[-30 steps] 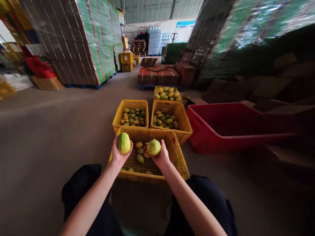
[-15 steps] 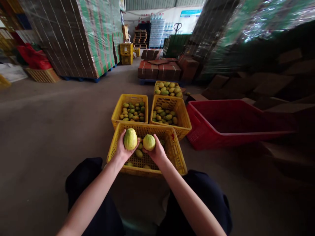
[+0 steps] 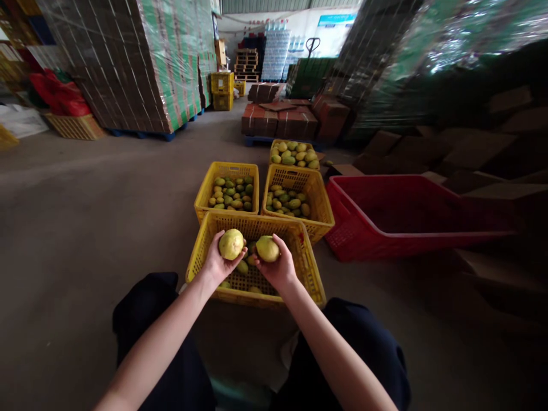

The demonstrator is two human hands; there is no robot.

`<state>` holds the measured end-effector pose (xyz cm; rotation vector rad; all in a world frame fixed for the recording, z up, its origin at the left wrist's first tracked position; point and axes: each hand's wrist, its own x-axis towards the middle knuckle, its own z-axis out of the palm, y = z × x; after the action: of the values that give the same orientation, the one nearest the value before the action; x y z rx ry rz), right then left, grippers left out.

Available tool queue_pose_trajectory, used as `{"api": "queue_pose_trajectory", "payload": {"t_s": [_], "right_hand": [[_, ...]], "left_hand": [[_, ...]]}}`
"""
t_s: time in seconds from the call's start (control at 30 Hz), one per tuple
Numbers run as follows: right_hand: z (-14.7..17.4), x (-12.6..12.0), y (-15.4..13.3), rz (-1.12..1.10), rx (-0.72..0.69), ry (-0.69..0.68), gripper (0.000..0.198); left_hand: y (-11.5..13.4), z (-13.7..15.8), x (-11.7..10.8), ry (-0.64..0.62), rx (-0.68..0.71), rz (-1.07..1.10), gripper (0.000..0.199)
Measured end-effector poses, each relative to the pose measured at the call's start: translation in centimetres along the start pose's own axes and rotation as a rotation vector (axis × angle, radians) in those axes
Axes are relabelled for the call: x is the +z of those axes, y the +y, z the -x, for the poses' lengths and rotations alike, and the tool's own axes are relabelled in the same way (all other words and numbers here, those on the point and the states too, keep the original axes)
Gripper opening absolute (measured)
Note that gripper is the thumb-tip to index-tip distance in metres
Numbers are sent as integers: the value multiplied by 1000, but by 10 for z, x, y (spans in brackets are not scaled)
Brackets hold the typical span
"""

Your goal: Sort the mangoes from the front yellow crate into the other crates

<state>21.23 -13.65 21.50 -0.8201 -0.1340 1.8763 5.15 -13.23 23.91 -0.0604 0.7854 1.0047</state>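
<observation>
So my left hand (image 3: 217, 261) is cupping a chunky yellow-green fruit (image 3: 231, 244), and my right hand (image 3: 283, 270) has a second roundish yellowish fruit (image 3: 268, 249), both over this wide yellow plastic crate (image 3: 309, 271). Two smaller yellow plastic crates (image 3: 320, 197) with green-and-yellow fruit (image 3: 231, 193) sit right behind, big red plastic tub (image 3: 357, 246) off to the right.

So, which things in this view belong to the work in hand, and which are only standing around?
In hand or close to it:
left hand, holding a yellow-green fruit
right hand, holding another fruit
near yellow crate below them
probably the fruit crates beyond

Seemingly just standing around:
red tub
strapped brown boxes
wrapped stack at left
</observation>
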Motion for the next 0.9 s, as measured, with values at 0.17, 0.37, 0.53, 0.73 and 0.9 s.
{"api": "queue_pose_trajectory", "payload": {"t_s": [0.17,0.37,0.53,0.73,0.9], "right_hand": [[-2,-6,3,0,120,21,43],[-3,1,8,29,64,9,40],[-3,4,2,405,-377,37,37],[15,-1,-23,1179,-1244,125,52],[27,-6,-22,1391,-1428,-25,49]], "left_hand": [[0,-7,-7,93,-103,60,48],[0,-6,-12,79,-44,2,48],[-1,-1,-9,-31,335,-211,33],[2,17,-14,-153,959,-608,76],[4,28,-22,-272,957,-870,40]]}}
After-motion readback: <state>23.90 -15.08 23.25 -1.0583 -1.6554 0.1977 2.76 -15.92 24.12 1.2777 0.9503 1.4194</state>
